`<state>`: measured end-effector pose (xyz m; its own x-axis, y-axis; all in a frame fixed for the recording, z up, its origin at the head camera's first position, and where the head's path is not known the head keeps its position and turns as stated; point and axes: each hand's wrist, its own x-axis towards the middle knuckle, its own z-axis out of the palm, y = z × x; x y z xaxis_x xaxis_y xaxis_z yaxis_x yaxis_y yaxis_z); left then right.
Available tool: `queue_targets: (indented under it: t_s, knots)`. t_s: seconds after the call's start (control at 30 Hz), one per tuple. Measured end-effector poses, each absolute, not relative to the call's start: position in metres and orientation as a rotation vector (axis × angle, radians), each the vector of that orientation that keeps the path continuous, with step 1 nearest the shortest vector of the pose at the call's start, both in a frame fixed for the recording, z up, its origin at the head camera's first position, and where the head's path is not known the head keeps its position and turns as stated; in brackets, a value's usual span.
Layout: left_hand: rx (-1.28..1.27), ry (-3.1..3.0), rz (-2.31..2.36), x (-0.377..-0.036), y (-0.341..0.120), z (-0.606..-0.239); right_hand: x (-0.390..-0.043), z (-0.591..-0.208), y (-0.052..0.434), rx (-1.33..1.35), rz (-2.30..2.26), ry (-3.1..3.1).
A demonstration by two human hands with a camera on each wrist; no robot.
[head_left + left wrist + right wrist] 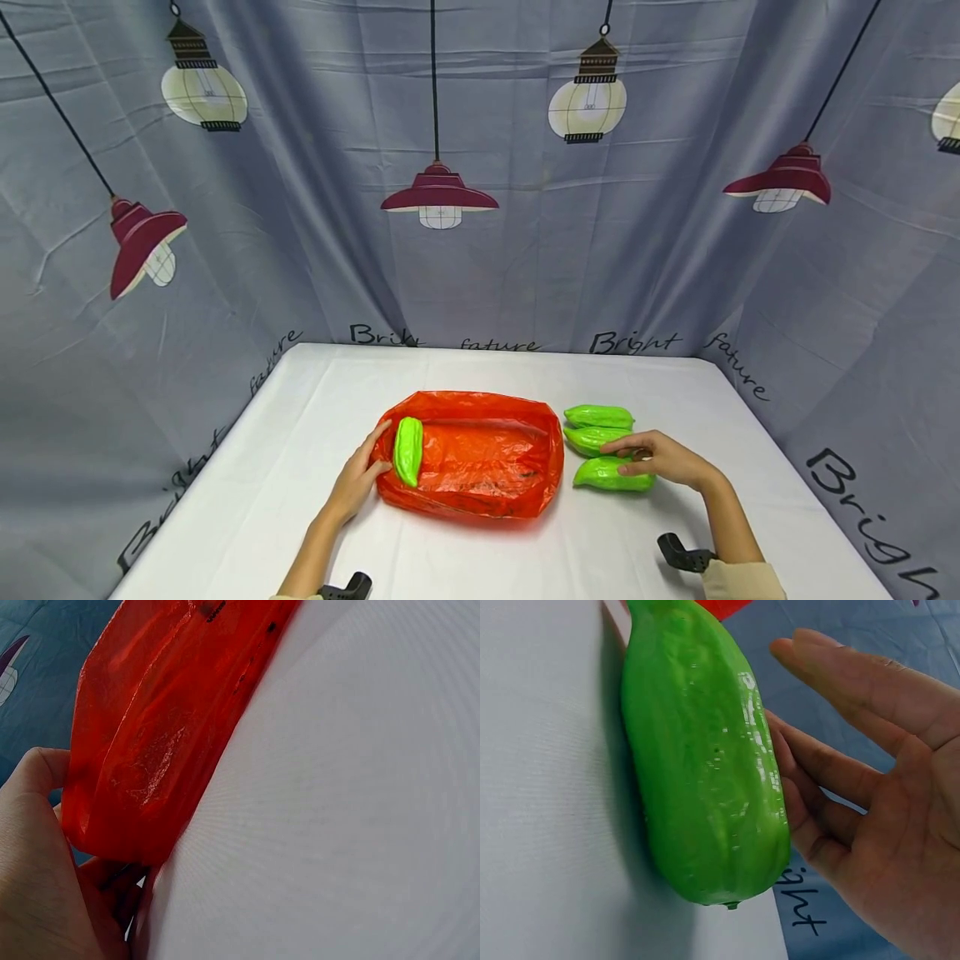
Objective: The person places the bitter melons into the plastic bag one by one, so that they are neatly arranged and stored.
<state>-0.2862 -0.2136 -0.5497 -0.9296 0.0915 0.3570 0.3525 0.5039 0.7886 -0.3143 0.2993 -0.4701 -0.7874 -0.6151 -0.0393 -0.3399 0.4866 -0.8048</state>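
Note:
An opened red plastic bag [480, 454] lies on the table, its sides standing up like a tray. One long glossy green pepper [408, 452] sits inside at its left end. My left hand [358, 479] holds the bag's left end, thumb and fingers spread round the rim. To the right of the bag, three more green peppers lie in a row: a far one [598, 417], a middle one [592, 439] and a near one [611, 474]. Over the middle and near peppers hovers my right hand [667, 460], fingers loosely extended, thumb apart from them in the right wrist view.
A white cloth covers the table [450, 558]. Behind and on both sides hang grey-blue curtains [510, 275] printed with lamps and lettering. Black straps with camera mounts sit at both wrists.

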Motion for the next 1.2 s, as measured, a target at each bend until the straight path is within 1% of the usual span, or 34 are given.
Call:
queue_targets:
  t_s: [0.37,0.67,1.2]
  knots:
    - [-0.364,-2.482,-1.382,-0.2807,-0.2165,-0.5498,-0.3146,-0.4645,0.2933,-0.88,-1.108,2.348]
    - [-0.367,-2.482,-1.402,-0.2842,-0.2152,-0.55,-0.3178,-0.4653,0.2938,-0.92,-1.063,2.335]
    - [-0.376,-2.485,-1.394,-0.2869,-0.2143,-0.5492,-0.3173,-0.463,0.2925,-0.887,-1.032,2.31]
